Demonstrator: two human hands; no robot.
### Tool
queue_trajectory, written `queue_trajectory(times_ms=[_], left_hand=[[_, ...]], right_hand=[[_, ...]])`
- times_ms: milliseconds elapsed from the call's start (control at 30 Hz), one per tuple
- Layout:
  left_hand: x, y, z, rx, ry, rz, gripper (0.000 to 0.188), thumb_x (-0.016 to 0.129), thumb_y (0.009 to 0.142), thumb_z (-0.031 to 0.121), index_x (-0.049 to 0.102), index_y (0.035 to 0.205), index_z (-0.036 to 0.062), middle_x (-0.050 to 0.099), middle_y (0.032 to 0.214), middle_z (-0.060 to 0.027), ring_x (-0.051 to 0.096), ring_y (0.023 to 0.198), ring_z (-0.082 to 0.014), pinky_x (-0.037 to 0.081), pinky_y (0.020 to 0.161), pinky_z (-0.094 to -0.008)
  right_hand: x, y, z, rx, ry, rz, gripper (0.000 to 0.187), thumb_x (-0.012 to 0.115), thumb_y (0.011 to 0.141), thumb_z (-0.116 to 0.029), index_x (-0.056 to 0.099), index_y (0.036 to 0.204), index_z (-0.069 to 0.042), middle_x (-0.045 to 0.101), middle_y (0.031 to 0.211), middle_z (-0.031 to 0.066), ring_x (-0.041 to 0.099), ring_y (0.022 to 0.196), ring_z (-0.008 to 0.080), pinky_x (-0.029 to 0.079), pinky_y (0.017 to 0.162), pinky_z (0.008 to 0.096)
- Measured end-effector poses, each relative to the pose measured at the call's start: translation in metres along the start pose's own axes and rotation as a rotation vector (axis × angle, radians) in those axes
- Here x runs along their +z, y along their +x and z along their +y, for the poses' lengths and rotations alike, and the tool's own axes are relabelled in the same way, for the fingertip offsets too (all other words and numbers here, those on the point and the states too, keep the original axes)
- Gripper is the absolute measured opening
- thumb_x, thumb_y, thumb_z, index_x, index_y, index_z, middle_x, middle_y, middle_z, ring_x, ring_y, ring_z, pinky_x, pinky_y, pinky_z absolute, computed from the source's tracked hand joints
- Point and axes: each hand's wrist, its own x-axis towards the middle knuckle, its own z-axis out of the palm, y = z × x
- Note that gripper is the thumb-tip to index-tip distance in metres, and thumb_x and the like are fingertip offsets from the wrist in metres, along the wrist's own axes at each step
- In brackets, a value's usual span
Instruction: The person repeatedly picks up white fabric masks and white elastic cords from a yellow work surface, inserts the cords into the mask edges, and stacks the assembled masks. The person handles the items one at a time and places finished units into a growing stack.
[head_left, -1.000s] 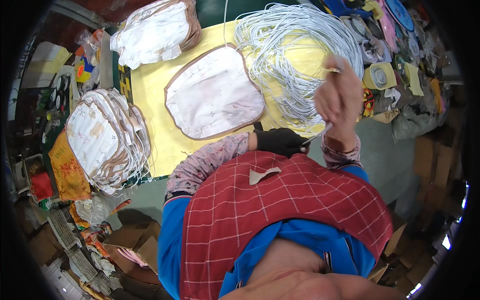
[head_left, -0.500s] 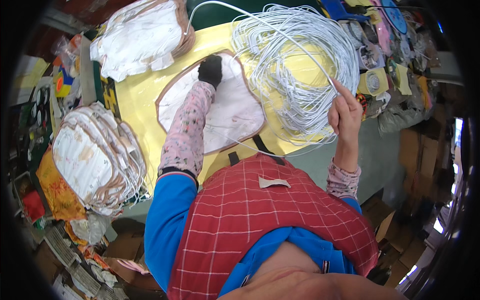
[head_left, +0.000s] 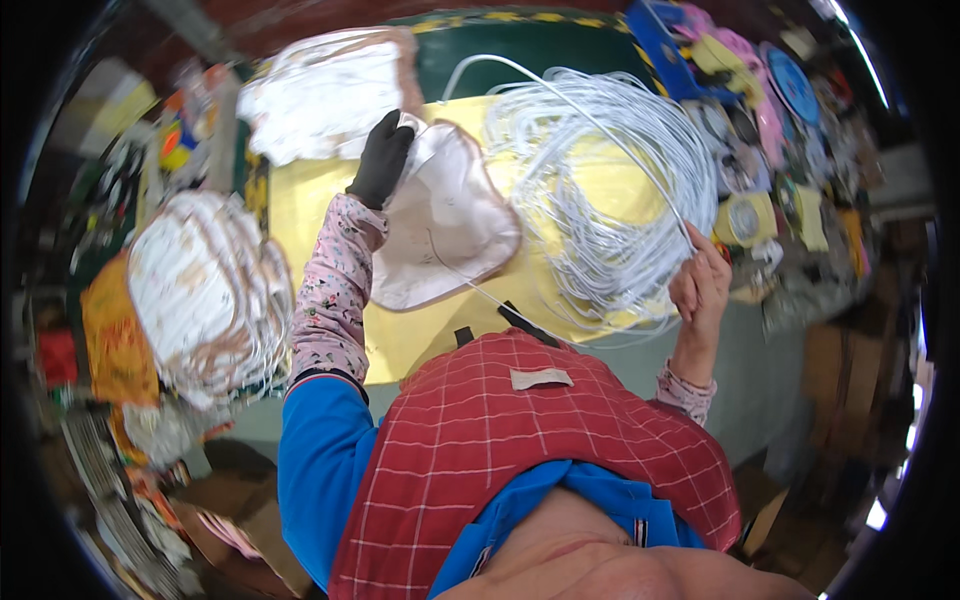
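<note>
My left hand, in a black glove, pinches the upper left edge of a rounded white fabric panel with a tan border. That edge is lifted and folds over, while the rest lies on the yellow sheet. In my bare right hand I grip a stiff white cord or rod. It slants up and left over the big coil of white cord and ends in a hook-like bend beyond the panel. A thin white cord runs from the panel toward my apron.
Behind the panel lies a stack of similar pieces. To the left another stack has cords hanging off it, beside an orange bag. Rolls, a blue bin and bagged odds and ends crowd the right side.
My left hand has gone from lying on the panel to gripping its upper left edge, which has come up. My right hand moved slightly nearer to me, still with the white cord or rod.
</note>
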Motion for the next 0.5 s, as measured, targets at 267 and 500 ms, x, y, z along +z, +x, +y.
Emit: queue_trajectory(times_ms=[267, 500], left_hand=[[-0.074, -0.062, 0.015, 0.264, 0.255, 0.224, 0.026, 0.056, 0.084, 0.001, 0.058, 0.110, 0.0034, 0.048, 0.123, -0.0200, 0.049, 0.112, -0.0327, 0.040, 0.095, -0.0373], [-0.063, -0.111, 0.083, 0.324, 0.370, 0.395, 0.029, 0.055, 0.087, 0.007, 0.056, 0.114, 0.0007, 0.048, 0.125, -0.0211, 0.050, 0.113, -0.0308, 0.039, 0.096, -0.0323]], right_hand=[[-0.003, -0.010, -0.007, -0.091, 0.234, -0.303, 0.035, 0.039, 0.094, -0.006, 0.043, 0.123, 0.013, 0.033, 0.042, -0.0059, 0.025, 0.031, 0.0012, 0.021, 0.031, 0.0171], [-0.010, -0.013, -0.002, -0.127, 0.325, -0.462, 0.036, 0.040, 0.093, -0.007, 0.043, 0.122, 0.014, 0.034, 0.041, -0.0060, 0.026, 0.030, 0.0006, 0.021, 0.030, 0.0162]])
